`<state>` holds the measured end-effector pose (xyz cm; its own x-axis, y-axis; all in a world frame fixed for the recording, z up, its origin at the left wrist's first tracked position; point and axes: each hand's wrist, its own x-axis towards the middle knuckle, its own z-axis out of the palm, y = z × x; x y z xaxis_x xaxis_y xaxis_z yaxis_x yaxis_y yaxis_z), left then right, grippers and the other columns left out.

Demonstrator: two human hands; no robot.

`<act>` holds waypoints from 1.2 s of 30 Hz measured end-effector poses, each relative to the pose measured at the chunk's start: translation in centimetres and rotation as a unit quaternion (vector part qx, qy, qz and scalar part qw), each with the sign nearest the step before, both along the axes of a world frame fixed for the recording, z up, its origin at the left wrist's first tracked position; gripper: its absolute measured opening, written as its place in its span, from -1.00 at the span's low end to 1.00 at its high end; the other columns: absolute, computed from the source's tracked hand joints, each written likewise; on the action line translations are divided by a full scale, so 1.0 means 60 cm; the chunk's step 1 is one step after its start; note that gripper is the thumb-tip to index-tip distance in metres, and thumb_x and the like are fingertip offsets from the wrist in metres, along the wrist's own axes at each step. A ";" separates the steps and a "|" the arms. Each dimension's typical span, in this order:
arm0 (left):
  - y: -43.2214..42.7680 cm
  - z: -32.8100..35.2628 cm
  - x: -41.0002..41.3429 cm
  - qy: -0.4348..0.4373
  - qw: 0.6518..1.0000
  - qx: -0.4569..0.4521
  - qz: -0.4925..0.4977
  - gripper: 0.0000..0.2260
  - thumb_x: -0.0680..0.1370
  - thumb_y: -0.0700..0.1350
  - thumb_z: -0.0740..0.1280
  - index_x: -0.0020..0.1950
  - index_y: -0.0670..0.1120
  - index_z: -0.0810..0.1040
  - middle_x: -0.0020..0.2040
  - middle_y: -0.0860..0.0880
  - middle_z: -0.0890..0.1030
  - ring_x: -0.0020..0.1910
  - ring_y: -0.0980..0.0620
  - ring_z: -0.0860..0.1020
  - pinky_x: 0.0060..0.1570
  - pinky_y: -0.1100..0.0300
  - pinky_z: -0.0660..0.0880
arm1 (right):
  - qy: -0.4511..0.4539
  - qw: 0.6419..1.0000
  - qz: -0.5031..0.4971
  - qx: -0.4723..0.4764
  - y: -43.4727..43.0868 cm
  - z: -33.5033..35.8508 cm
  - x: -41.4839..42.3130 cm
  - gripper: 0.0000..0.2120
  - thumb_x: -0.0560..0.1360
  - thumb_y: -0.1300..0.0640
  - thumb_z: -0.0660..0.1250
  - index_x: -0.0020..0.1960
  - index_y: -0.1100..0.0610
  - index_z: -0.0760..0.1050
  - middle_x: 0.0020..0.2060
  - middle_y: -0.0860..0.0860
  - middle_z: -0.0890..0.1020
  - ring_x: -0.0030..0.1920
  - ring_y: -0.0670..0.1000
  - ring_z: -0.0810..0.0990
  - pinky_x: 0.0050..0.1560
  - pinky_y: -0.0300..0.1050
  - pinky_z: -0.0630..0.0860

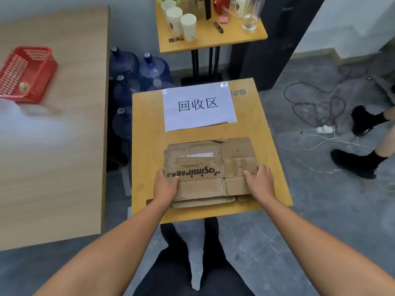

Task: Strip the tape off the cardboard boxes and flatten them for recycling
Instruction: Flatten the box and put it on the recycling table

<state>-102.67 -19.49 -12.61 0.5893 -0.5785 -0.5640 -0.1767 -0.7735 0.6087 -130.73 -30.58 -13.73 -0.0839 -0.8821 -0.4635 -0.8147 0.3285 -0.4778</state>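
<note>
Three desks fill the view, the biggest a pale wooden desk (pixel 53 146) along the left. A smaller yellow desk (pixel 147 135) stands straight ahead, and a third desk (pixel 213 39) like it is farther back. Blue water bottles (pixel 154 67) crowd the floor between them.

On the middle desk a paper sign (pixel 198 105) lies at the far end. Just nearer than it lies the task's thing, a flattened box (pixel 203 167), printed side up. It rests on more flattened cardboard (pixel 203 202), which shows at the near edge. A red basket (pixel 27 73) sits on the big desk, well apart from all this.

The left grip (pixel 165 184) holds the box at its left edge and the right grip (pixel 259 180) holds its right edge. Each has the thumb on top and the fingers curled over the side, so both are pinching the cardboard, not spread flat on it.

Paper cups (pixel 188 26) stand on the far desk. Smallest is a white strip (pixel 199 155) on the box's top face; whether it is leftover tape or a label cannot be told.

The step in hand looks like stacking: this box is already flat and is being set square on the pile. The next move likely calls for letting go with both grips. A check of that white strip seems wise, peeling it off if it proves to be tape, before looking for another box.
</note>
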 end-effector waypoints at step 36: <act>0.618 0.178 0.446 -0.365 0.930 -0.045 -0.013 -0.50 0.64 0.16 0.25 0.54 0.01 0.36 0.59 -0.03 0.27 0.61 -0.16 0.08 0.58 -0.11 -0.04 | -0.021 0.793 0.573 -0.206 0.498 0.215 0.701 -0.42 0.68 -0.19 0.12 0.64 -0.03 0.17 0.63 -0.01 0.18 0.64 0.09 0.01 0.61 0.16 -0.10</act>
